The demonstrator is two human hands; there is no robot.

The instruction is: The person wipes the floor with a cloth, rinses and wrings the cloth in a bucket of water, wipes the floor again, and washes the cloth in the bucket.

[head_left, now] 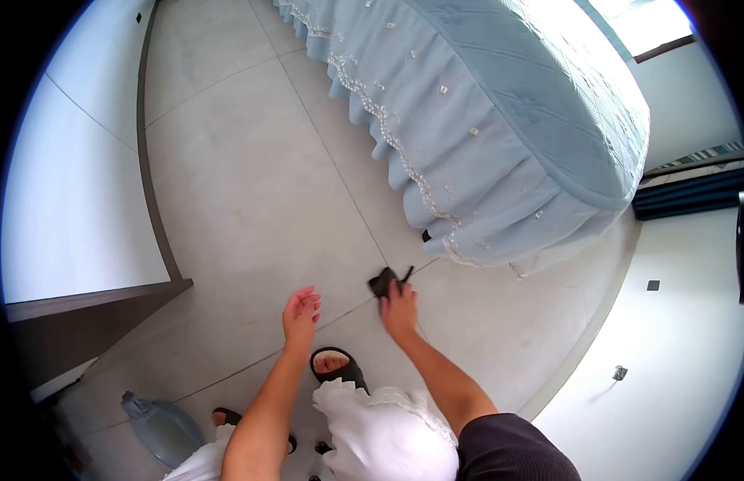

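My right hand reaches down over the floor, its fingers closed on a small black object. The object is blurred; a thin strap-like piece sticks up at its right side, and its kind cannot be made out. Whether it touches the floor I cannot tell. To the left, my left hand hovers with loosely curled fingers apart and nothing in them. Below the hands, a black sandal is on my foot, beside my white ruffled clothing.
A bed with a pale blue pleated skirt fills the upper right. White cabinets with a dark edge stand at left. A bluish-grey plastic bottle lies lower left. At right, the wall carries a socket; a dark curtain hangs beyond.
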